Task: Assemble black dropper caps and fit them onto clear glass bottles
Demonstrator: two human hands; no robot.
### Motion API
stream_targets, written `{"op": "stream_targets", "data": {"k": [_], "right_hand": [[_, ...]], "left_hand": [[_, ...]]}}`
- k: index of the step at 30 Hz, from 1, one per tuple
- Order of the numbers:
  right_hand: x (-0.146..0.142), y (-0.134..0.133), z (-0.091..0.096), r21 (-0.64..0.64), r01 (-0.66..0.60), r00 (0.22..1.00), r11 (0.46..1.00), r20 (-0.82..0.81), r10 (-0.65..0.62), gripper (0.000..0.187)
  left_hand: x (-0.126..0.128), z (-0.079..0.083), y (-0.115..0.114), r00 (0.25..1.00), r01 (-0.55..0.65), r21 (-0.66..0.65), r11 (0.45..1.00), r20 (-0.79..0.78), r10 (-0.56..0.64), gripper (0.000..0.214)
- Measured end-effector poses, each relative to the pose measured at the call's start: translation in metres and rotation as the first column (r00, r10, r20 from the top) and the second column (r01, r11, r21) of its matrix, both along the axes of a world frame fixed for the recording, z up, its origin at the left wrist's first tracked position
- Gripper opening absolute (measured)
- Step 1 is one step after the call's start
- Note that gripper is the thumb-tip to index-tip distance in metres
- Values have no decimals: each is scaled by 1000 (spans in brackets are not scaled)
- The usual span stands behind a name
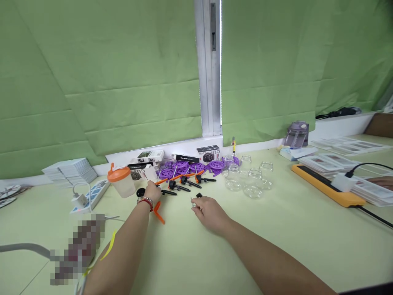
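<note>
My left hand (152, 191) closes over a black part with a thin stem (168, 192); its fingertips are partly hidden. A round black piece (140, 192) lies by that hand's left side, and an orange bent strip (159, 213) lies just below it. My right hand (210, 211) pinches a small thin clear or metallic piece (193, 203), too small to name. At its fingertips is a small black piece (199, 195). Between and beyond the hands lie several similar black stemmed parts (179, 187), orange strips (172, 178) and purple spoked wheels (181, 168).
Clear glass-like jars (253, 189) stand in a group right of centre. An orange-lidded cup (123, 182), small boxes (209, 155) and a stack of white sheets (69, 172) line the back. A yellow power strip (325, 186) lies right; a white one (95, 196) left.
</note>
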State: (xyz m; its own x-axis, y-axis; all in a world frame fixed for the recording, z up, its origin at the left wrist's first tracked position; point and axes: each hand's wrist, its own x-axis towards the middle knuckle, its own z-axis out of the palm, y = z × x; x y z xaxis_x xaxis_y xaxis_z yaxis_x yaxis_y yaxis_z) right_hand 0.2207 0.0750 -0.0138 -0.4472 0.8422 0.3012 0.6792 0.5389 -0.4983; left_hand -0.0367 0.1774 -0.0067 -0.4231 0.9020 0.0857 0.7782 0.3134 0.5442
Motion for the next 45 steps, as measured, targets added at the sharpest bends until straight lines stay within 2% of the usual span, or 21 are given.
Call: {"op": "stream_targets", "data": {"k": [5,11,15,19,22,26,29,32,37,41,45], "right_hand": [[4,3,1,-11,14,1000,1000,3,-14,18],[5,7,-2,-63,62,998,996,-21,-63,20],[7,10,-4,-63,92,996,994,-11,-92,22],[11,13,-2,-94,162,987,982,6,-162,24],[12,15,-1,-127,200,979,971,-13,-204,26],[11,14,0,-132,191,981,973,-3,-193,26],[9,13,-1,-136,182,983,974,18,-181,25],[6,13,-3,-122,178,984,976,38,-175,25],[3,13,-8,-92,164,985,982,69,-158,24],[2,12,-9,-79,153,987,985,71,-147,24],[4,12,-6,-91,153,988,984,46,-149,25]], "left_hand": [[1,-12,11,996,-7,-58,998,-92,2,29],[5,-13,17,971,43,-90,995,-230,-63,30],[3,-10,13,939,75,-44,996,-333,-85,33],[-16,1,7,907,96,45,994,-415,-69,32],[-40,10,5,900,63,91,994,-436,-17,34],[-66,9,3,909,30,29,999,-417,-16,31],[-74,-2,-1,930,2,-59,998,-366,-23,32],[-73,-14,-8,946,-23,-62,998,-323,1,37],[-67,-21,-20,969,-72,13,997,-235,74,39],[-62,-12,-32,982,-120,118,986,-133,135,37],[-48,1,-45,992,-103,259,960,-47,119,40]]}}
